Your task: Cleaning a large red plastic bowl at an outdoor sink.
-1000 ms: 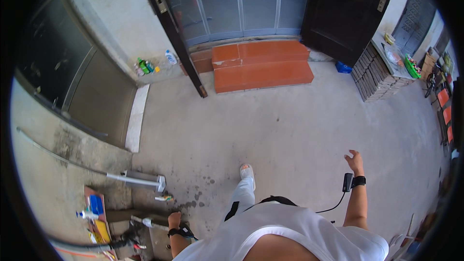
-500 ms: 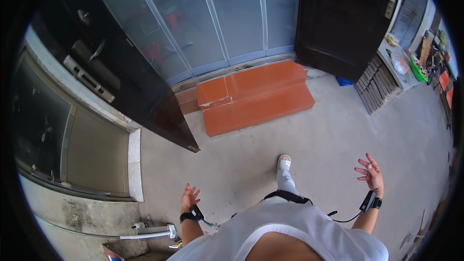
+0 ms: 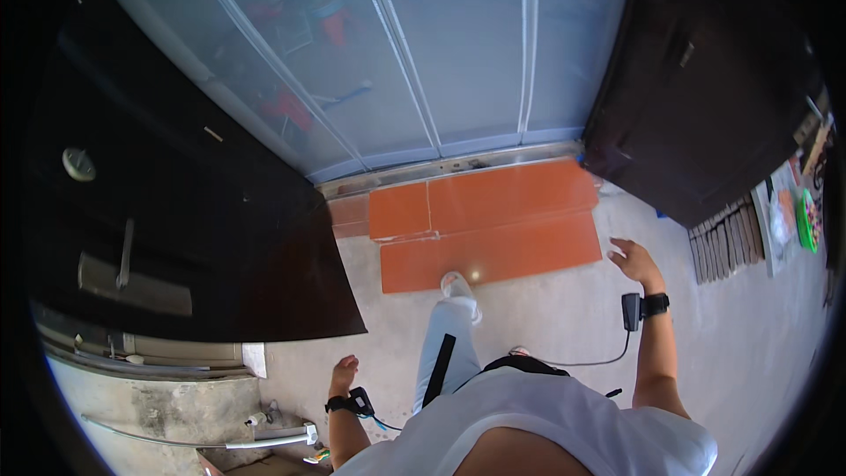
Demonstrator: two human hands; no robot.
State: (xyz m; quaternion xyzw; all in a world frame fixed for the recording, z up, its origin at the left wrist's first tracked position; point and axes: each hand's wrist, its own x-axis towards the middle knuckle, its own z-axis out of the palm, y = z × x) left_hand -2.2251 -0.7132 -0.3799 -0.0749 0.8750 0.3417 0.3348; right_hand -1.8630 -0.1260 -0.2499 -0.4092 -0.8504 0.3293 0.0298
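Note:
My left hand (image 3: 343,375) hangs low beside my hip, its fingers loosely curled with nothing in them. Further forward and to the right, my right hand (image 3: 634,264) is empty too, thumb and fingers apart. Each wrist carries a black strap with a small box; a cable runs from each one toward my body. Ahead are two orange-red steps (image 3: 493,251) below a glass sliding door (image 3: 458,44). My left foot, in a light sandal (image 3: 456,286), is at the front edge of the lower step. Neither hand touches anything.
Dark door leaves stand swung out on the left (image 3: 176,211) and right (image 3: 705,79) of the steps. Stacked tiles (image 3: 727,242) and a green basket (image 3: 806,220) are at the far right. A white-ended pole (image 3: 264,438) lies low on the left.
I have moved forward, so the steps and both doors are closer. My left foot has come up to the lower step. My right hand has swung forward; my left hand's fingers have curled in.

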